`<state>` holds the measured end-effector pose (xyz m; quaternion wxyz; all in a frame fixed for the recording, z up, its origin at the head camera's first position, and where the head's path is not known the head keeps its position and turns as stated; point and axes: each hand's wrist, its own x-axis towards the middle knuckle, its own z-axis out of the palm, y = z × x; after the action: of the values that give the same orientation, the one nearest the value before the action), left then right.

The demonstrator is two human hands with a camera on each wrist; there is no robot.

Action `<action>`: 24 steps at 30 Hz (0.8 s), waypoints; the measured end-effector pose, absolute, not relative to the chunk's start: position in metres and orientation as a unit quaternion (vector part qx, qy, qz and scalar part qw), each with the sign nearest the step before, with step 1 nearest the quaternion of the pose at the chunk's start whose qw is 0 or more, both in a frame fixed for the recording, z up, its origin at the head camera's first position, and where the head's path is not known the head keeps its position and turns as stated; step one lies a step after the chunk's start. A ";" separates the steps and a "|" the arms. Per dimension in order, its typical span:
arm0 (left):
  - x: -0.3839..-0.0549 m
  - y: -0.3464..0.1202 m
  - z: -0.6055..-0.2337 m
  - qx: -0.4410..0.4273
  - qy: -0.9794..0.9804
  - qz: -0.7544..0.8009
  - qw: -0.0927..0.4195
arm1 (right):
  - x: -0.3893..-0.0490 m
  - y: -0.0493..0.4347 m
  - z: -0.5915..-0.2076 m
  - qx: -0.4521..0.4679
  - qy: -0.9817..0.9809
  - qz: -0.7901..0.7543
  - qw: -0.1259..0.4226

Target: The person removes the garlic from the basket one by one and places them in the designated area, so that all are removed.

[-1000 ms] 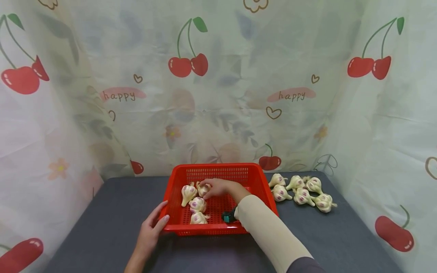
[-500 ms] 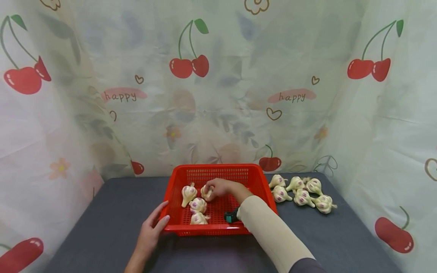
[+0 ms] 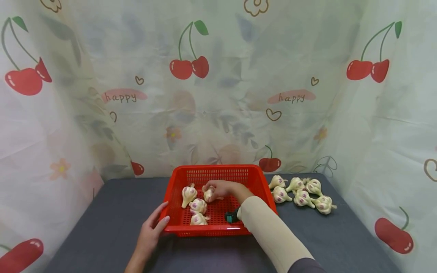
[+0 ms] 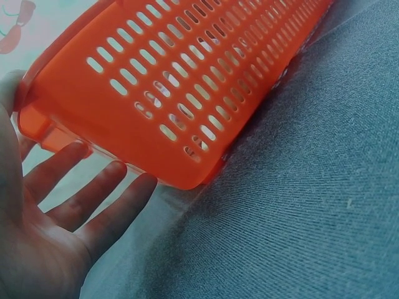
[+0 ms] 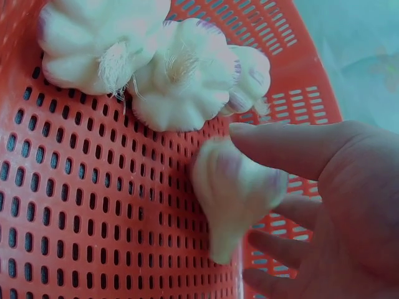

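Observation:
A red perforated plastic basket (image 3: 222, 228) stands on the dark table. My left hand (image 3: 151, 225) holds its front left corner, thumb at the rim (image 4: 56, 53) and fingers against the outer wall in the left wrist view. Inside the basket, my right hand (image 3: 223, 187) grips a garlic bulb (image 5: 234, 180) between thumb and fingers, its stem pointing down in the right wrist view. Three other garlic bulbs lie along the basket's left part: one at the back (image 3: 189, 195), one in the middle (image 3: 198, 206), one at the front (image 3: 198, 219).
Several more garlic bulbs (image 3: 302, 197) lie in a cluster on the dark cloth (image 3: 109, 227) right of the basket. A curtain with cherries (image 3: 218, 113) closes off the back and both sides. A dark wrist strap (image 3: 232, 216) shows at my right cuff.
My right hand has drawn its garlic bulb slightly right, away from the bulb at the back left, and its stem now shows pointing right. The left hand and the basket stay put.

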<state>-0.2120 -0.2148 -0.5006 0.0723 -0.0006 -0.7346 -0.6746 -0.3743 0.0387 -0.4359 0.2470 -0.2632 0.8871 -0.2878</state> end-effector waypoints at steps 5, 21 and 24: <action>-0.212 -0.213 -0.501 0.012 -0.733 -0.678 0.062 | -0.375 0.039 -0.437 -0.274 0.884 -0.280 0.253; -0.213 -0.215 -0.501 0.016 -0.740 -0.669 0.065 | -0.372 0.053 -0.433 -0.276 0.884 -0.283 0.252; -0.213 -0.215 -0.501 0.016 -0.741 -0.668 0.064 | -0.371 0.060 -0.426 -0.285 0.892 -0.268 0.227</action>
<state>-0.2132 -0.2148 -0.5009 0.0637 0.0158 -0.7412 -0.6681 -0.3706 0.0595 -0.4264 0.2269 -0.2849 0.8920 -0.2679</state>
